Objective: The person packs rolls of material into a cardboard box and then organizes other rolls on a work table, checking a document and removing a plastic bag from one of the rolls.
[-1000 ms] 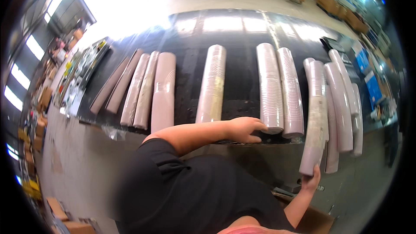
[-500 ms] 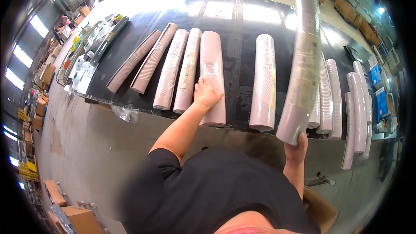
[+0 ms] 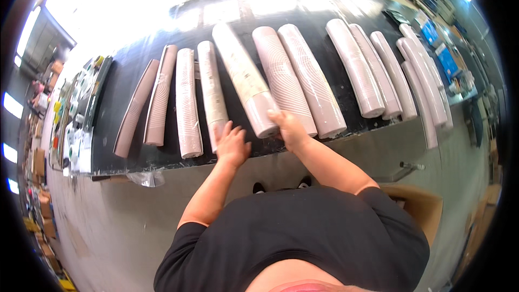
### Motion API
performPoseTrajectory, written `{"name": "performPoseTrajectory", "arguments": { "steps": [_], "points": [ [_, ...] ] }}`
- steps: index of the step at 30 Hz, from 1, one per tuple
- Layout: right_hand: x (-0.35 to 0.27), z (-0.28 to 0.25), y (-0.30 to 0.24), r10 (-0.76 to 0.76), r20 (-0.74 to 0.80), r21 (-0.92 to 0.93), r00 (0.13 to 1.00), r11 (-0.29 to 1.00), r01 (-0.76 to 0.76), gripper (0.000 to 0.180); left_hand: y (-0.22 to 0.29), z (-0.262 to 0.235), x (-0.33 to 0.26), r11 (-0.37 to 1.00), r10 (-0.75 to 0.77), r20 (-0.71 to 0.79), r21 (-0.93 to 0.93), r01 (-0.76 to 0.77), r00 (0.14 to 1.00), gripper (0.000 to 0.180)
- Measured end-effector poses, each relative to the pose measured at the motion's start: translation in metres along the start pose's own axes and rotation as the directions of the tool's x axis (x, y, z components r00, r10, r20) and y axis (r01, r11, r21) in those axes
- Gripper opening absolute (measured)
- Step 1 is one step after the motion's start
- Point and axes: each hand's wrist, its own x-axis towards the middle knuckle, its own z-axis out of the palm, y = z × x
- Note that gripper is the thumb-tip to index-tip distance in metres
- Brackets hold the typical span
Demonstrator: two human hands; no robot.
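Observation:
Pinkish-beige sheet rolls, several in clear wrap, lie side by side on a black table (image 3: 162,161). My right hand (image 3: 292,131) grips the near end of a thick wrapped roll (image 3: 238,67) with a yellowish label band. That roll slants away to the left. My left hand (image 3: 233,146) has its fingers spread at the near end of a thinner labelled roll (image 3: 213,89); whether it touches that roll I cannot tell. Just right of the held roll lie a wavy-patterned roll (image 3: 281,75) and another wrapped roll (image 3: 311,81).
More rolls (image 3: 354,70) lie to the right, some overhanging the front edge. Two patterned rolls (image 3: 162,97) lie at the left, near tape and tools (image 3: 81,113). Blue boxes (image 3: 447,60) stand at the far right. An open cardboard box (image 3: 424,205) is beside me, below the table.
The labelled roll in my right hand has come from raised at the right down leftward among the others. My left hand has left the thick roll it rested on. The view has shifted.

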Motion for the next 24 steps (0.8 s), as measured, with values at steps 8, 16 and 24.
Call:
{"name": "performPoseTrajectory", "arguments": {
  "steps": [8,16,24],
  "points": [
    [-0.017,0.007,0.017,0.119,0.252,-0.839,0.96,0.521,0.156,0.077,-0.044,-0.025,-0.017,0.986,-0.149,-0.234,-0.113,0.126,0.961,0.028],
    [-0.038,-0.06,-0.022,-0.582,0.402,-0.889,0.706,-0.065,0.452,0.045,0.003,-0.029,0.016,0.995,-0.082,0.002,0.065,0.082,0.997,0.04],
    [-0.05,-0.14,-0.04,-0.728,0.128,-0.992,0.674,-0.091,0.089,0.047,0.015,-0.038,0.031,0.99,-0.109,0.072,0.102,0.102,0.991,0.036]
  ]
}}
